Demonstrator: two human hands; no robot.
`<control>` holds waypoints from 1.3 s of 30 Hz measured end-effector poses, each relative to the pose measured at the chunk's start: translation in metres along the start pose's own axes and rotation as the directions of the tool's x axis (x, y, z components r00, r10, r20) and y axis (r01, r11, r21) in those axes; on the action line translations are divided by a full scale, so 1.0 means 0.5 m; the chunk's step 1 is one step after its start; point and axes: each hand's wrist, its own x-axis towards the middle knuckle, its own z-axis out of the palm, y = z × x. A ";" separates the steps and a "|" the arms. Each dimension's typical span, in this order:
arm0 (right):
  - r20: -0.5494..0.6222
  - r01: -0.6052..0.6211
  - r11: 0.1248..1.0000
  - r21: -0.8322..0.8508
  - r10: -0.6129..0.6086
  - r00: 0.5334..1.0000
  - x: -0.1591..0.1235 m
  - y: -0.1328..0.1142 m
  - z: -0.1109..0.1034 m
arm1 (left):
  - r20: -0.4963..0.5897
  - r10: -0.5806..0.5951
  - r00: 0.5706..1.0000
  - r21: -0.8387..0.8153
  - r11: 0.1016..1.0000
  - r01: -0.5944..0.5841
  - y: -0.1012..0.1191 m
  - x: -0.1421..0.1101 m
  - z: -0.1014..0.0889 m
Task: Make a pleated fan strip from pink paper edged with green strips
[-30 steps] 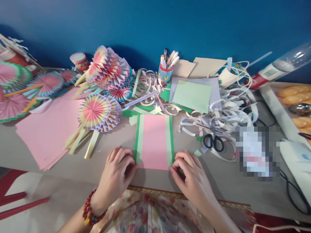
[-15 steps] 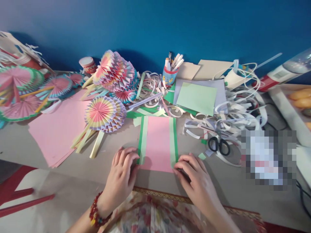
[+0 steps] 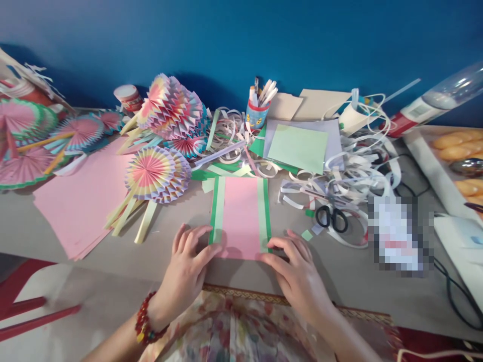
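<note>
A pink paper sheet (image 3: pixel 241 216) lies flat in front of me, with light green and dark green strips down both long sides. My left hand (image 3: pixel 188 266) is at its near left corner, the thumb lying over the strip and the fingers curled at the edge. At the near right corner, my right hand (image 3: pixel 296 271) pinches the sheet's edge between thumb and forefinger. The undersides of the fingers are hidden. Black-handled scissors (image 3: pixel 332 219) rest to the right, among paper scraps.
Folded paper fans (image 3: pixel 158 173) and a stack of pink paper (image 3: pixel 81 201) lie on the left. Behind are a pen cup (image 3: pixel 257 114), a light green sheet (image 3: pixel 300 148) and tangled white paper strips (image 3: pixel 362 166). A plastic bottle (image 3: pixel 433 103) and a tray of bread (image 3: pixel 426 151) are on the right.
My left thumb has moved out onto the sheet's near left corner. My right thumb has come a little further over the near right corner. The view has shifted slightly right.
</note>
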 end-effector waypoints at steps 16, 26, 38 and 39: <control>0.007 0.015 1.000 0.009 -0.015 1.000 -0.001 0.004 0.003 | 0.217 0.183 0.959 0.150 0.964 -0.218 -0.008 0.001 -0.028; 0.029 -0.005 0.999 0.040 0.003 1.000 -0.002 0.005 0.002 | 0.285 0.239 0.928 0.270 0.909 -0.317 -0.044 -0.034 -0.053; 0.040 -0.001 0.995 0.099 -0.003 0.999 -0.005 0.011 0.005 | 0.285 0.456 0.843 0.204 0.830 -0.518 0.044 -0.003 -0.020; 0.034 -0.005 0.995 0.095 0.002 0.999 -0.005 0.011 0.006 | 0.295 0.444 0.846 0.210 0.834 -0.510 0.050 0.006 -0.010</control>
